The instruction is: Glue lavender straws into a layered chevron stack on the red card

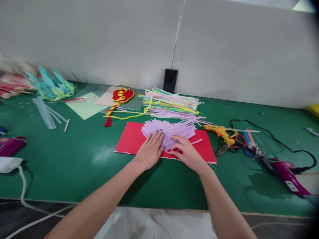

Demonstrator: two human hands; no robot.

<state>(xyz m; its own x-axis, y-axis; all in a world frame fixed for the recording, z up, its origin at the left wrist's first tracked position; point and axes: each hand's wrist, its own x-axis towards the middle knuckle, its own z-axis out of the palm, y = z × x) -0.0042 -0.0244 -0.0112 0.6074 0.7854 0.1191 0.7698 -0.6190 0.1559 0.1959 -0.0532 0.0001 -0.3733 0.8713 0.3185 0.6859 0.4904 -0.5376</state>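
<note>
A lilac heart-like piece (171, 129) made of pipe cleaners laid in a V pattern rests on a red board (128, 134). My left hand (151, 147) lies flat on its left side, fingers stretched over the strips. At the lower point of the V, my right hand (185, 151) has thumb and forefinger pinched on a lilac pipe cleaner (197, 141), whose free end sticks out to the right. The fingertips partly hide the grip. Just behind the board is a pile of multicoloured pipe cleaners (171, 104).
On the right lie a yellow glue gun (220, 131), red-handled scissors (239, 139) and a purple tool (290, 177) with a black cord. A red knotted charm (123, 95), green paper (83, 106) and glue sticks (45, 113) lie left. A phone (170, 80) leans on the wall.
</note>
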